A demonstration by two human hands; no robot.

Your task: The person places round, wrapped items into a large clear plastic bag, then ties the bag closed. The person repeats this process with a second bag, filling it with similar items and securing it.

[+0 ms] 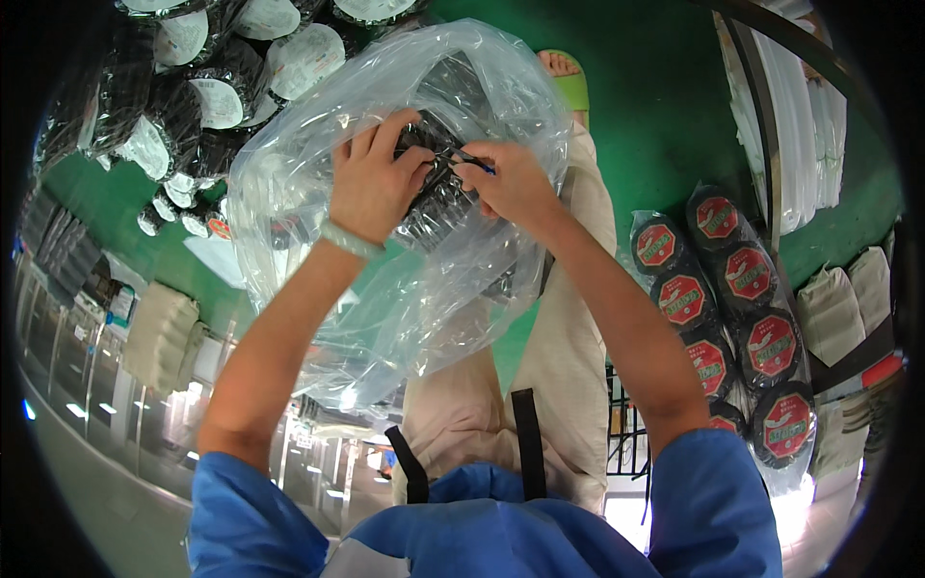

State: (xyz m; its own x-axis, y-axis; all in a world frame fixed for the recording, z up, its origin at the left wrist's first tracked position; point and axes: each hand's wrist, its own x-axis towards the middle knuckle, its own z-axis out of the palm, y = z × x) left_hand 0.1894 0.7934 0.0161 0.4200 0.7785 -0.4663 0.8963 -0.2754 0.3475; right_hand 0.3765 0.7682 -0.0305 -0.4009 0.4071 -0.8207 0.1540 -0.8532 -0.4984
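Spread before me is a large clear plastic bag (405, 303), its mouth open around a black bundle in shiny clear film (433, 217). My left hand (376, 173), with a pale bangle on its wrist, rests over the bundle. Its thumb and forefinger pinch the bundle's wrapping near the top. In my right hand (509, 177) is a small cutting tool (470, 160), seemingly snips or scissors, with some blue on the handle. The blades point at the pinched spot, close to my left fingertips. My right fingers hide most of the handle.
Film-wrapped black rolls with white labels (307, 61) are heaped at upper left. On the right lie two clear sleeves of black round packs with red octagonal labels (748, 273). A dark metal frame (755, 108) stands beside white plastic-wrapped stacks (788, 130). The floor (650, 94) is green.
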